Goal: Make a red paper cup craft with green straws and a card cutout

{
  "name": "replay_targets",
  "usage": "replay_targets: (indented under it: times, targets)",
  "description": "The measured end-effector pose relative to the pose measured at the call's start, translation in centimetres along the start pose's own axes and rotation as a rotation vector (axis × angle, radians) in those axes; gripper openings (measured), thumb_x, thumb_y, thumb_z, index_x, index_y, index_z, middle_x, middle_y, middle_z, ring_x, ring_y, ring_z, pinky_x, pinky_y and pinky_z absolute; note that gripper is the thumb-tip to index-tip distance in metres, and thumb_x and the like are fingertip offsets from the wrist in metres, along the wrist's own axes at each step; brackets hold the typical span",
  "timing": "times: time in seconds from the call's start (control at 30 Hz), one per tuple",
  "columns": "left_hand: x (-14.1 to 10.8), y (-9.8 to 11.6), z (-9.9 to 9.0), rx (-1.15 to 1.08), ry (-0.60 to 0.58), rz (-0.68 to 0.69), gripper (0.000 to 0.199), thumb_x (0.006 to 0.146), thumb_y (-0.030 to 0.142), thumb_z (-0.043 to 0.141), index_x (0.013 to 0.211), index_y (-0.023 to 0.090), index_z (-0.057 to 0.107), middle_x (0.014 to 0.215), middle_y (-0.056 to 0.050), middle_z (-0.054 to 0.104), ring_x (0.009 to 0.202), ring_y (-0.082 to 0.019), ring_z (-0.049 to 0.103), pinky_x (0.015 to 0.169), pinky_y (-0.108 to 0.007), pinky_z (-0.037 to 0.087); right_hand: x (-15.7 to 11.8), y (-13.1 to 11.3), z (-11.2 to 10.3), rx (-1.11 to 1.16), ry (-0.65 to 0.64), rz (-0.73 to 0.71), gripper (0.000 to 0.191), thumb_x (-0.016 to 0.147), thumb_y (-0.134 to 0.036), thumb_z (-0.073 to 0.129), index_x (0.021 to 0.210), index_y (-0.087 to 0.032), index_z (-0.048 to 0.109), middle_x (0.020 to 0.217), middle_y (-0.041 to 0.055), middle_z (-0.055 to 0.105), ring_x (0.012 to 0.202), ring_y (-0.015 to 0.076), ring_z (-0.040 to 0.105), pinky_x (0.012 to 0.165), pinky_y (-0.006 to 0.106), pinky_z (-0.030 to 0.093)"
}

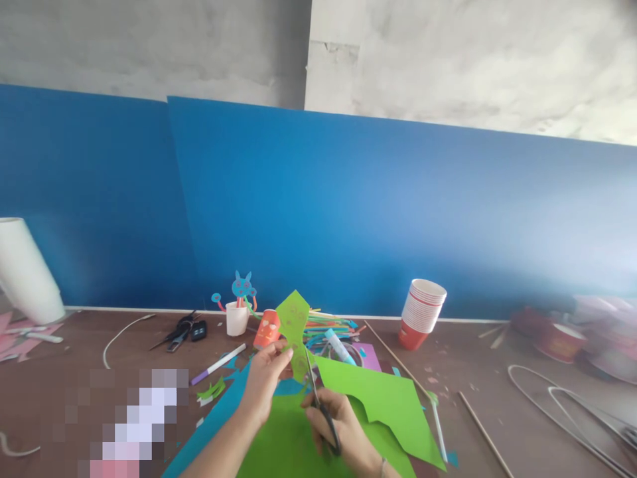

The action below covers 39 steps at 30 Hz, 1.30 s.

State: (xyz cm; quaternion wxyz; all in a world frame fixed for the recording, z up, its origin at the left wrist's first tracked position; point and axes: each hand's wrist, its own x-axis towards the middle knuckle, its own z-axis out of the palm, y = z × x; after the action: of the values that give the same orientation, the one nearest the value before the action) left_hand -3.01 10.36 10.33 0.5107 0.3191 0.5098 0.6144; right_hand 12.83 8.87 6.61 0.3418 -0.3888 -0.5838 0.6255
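My left hand (267, 375) pinches a small piece of green paper (292, 317) with faint drawn outlines, held upright above the table. In my right hand (338, 425) is a pair of scissors (326, 415) with black handles; the blades point up at the right edge of that piece. A larger green sheet (383, 392) with a wavy cut edge lies just right of the scissors. Beneath both hands are another green sheet (279, 438) and a blue sheet (209, 431).
Behind my hands stand a white cup (237, 320) with a blue paper figure, a red cup (267, 330) and a glue stick (340, 346). Stacked paper cups (423, 312) stand right. A marker (217, 364), keys (199, 330) and a white roll (27, 272) lie left; thin sticks (485, 435) right.
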Motion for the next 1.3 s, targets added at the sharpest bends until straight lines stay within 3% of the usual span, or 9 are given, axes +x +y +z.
replay_targets:
  times: [0.3, 1.3]
  targets:
    - [-1.3, 0.1, 1.2, -0.107, 0.005, -0.009, 0.030, 0.055, 0.033, 0.078, 0.068, 0.017, 0.056, 0.058, 0.007, 0.051, 0.053, -0.010, 0.052, 0.052, -0.023, 0.050, 0.1, -0.2, 0.0, 0.011, 0.090, -0.009, 0.043, 0.065, -0.057, 0.072, 0.071, -0.017, 0.056, 0.039, -0.0080, 0.047, 0.032, 0.0068, 0.041, 0.031, 0.016, 0.027]
    - [-1.2, -0.6, 1.2, -0.174, -0.001, -0.064, 0.038, 0.050, 0.035, 0.084, 0.067, 0.017, 0.055, 0.053, 0.007, 0.056, 0.052, -0.010, 0.058, 0.055, -0.023, 0.052, 0.2, 0.5, 0.1, 0.012, 0.139, 0.011, 0.050, 0.064, -0.063, 0.070, 0.074, -0.016, 0.055, 0.036, -0.0083, 0.047, 0.026, 0.0057, 0.037, 0.026, 0.015, 0.025]
